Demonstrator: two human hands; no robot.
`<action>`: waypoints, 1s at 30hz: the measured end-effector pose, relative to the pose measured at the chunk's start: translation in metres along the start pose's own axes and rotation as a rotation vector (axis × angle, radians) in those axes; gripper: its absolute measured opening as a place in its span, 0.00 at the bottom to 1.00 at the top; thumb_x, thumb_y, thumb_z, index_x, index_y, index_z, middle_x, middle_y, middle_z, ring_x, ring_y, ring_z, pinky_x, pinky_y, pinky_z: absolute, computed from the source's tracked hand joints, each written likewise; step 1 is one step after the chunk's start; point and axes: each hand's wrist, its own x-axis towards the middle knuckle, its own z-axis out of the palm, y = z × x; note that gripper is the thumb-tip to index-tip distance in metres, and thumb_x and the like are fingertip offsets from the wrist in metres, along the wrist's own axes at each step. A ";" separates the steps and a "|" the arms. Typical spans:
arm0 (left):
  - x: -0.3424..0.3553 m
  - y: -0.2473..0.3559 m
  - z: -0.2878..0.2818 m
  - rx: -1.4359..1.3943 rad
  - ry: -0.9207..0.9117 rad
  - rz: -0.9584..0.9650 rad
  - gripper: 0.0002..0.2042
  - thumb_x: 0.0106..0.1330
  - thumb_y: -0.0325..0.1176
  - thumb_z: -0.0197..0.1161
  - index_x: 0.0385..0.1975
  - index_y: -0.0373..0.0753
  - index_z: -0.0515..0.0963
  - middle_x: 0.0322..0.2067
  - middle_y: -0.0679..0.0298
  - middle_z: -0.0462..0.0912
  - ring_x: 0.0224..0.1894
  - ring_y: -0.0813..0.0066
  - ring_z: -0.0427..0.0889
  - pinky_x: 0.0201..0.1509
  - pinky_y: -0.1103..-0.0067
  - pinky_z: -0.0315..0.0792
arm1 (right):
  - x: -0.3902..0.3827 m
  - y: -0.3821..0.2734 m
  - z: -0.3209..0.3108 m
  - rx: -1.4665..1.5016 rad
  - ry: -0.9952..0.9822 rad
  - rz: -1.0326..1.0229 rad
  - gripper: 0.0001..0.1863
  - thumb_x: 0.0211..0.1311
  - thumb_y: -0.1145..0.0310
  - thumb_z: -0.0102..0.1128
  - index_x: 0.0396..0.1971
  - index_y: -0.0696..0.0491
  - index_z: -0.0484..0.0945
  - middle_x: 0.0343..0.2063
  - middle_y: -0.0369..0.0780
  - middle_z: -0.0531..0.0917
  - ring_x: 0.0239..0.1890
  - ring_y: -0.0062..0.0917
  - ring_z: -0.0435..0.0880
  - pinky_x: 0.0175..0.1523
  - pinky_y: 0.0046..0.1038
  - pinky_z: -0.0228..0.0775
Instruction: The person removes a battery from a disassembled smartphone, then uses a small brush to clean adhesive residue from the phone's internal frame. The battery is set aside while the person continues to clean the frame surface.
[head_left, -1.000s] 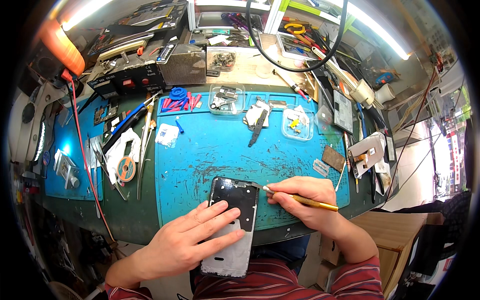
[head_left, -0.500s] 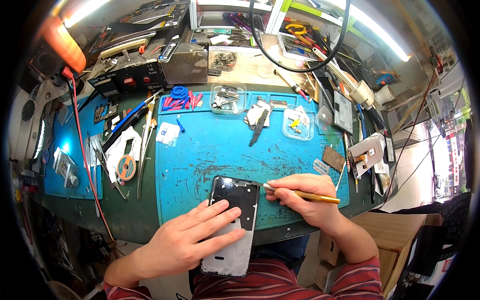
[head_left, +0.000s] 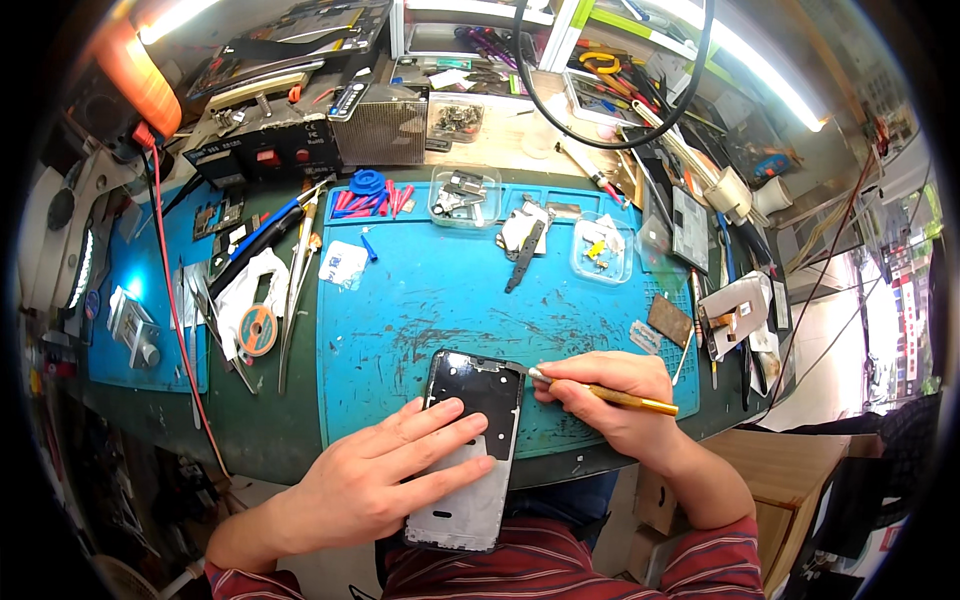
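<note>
A phone frame (head_left: 470, 400), black on its upper part and bare grey metal lower down, lies tilted over the front edge of the blue mat (head_left: 420, 290). Across its left side rest the spread fingers of my left hand (head_left: 370, 470), holding it steady; my thumb is not clearly seen. My right hand (head_left: 620, 400) pinches a gold-handled craft knife (head_left: 635, 399) like a pen. Its thin tip is at the frame's upper right corner, though contact is too small to make out.
Clear boxes of small parts (head_left: 465, 197) (head_left: 601, 248) stand towards the mat's back. A dark strip (head_left: 521, 262) lies between them. Tweezers (head_left: 297, 290) and a solder reel (head_left: 258, 330) are at left. A rusty plate (head_left: 669, 319) lies at right, and a black cable loop (head_left: 610, 140) hangs overhead.
The whole view has shifted slightly, with the bench sliding a little to the right. Both hands keep nearly the same pose, and the knife tip stays by the frame's upper right corner.
</note>
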 end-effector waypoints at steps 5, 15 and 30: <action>0.000 0.000 0.001 0.010 0.004 0.007 0.30 0.52 0.21 0.61 0.60 0.43 0.79 0.67 0.56 0.72 0.70 0.56 0.71 0.71 0.57 0.70 | 0.002 0.002 0.001 -0.025 -0.011 -0.047 0.11 0.62 0.73 0.71 0.44 0.56 0.87 0.33 0.42 0.90 0.32 0.27 0.89 0.37 0.25 0.79; 0.000 0.002 0.003 -0.011 0.045 -0.033 0.33 0.44 0.17 0.62 0.56 0.47 0.83 0.66 0.57 0.76 0.69 0.55 0.73 0.71 0.57 0.69 | 0.000 0.001 0.002 0.052 -0.001 -0.004 0.11 0.62 0.74 0.71 0.44 0.56 0.87 0.34 0.42 0.90 0.32 0.28 0.89 0.37 0.25 0.79; 0.000 0.000 0.004 -0.006 0.050 -0.022 0.33 0.44 0.17 0.63 0.56 0.48 0.83 0.65 0.58 0.76 0.68 0.55 0.74 0.70 0.58 0.70 | 0.011 -0.004 0.001 -0.047 -0.054 -0.091 0.12 0.60 0.75 0.71 0.44 0.58 0.87 0.34 0.43 0.89 0.35 0.30 0.88 0.39 0.26 0.79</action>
